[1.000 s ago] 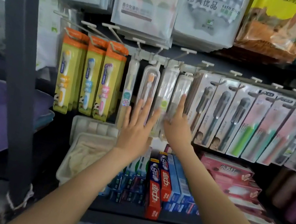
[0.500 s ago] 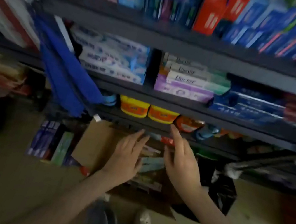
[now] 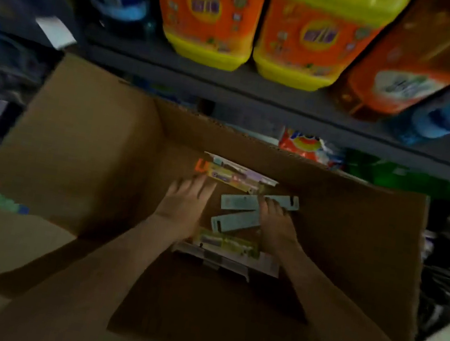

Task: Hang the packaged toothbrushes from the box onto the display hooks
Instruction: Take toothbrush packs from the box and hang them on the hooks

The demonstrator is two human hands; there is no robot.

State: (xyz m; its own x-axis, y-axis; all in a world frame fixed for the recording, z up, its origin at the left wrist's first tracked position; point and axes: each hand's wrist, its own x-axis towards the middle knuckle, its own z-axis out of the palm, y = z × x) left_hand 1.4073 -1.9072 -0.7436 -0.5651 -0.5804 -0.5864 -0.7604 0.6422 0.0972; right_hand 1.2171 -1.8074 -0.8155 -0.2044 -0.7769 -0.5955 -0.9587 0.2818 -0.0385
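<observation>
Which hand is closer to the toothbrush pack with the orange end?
Left. The left hand reaches its fingertips right up to the orange-ended pack near its orange end. The right hand is lower and further right, on a pale green pack.

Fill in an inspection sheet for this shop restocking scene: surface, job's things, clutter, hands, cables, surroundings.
Surface: open cardboard box, flaps folded out, standing in front of the shelving.
Job's things: toothbrush packs lie loose on the box bottom: orange-and-yellow pack farthest, upper pale blue pack, lower pale blue pack, yellow-green pack nearest, on a pale stack. No display hooks in view.
Clutter: nothing seen in the box besides the packs.
Hands: left hand has straight fingers, tips at the orange-and-yellow pack's edge; right hand has fingers on the upper pale blue pack, grip unclear.
Cables: nothing seen.
Surroundings: dark shelf carrying two yellow-and-orange jugs, with blue bottles either side; the picture is blurred.
</observation>
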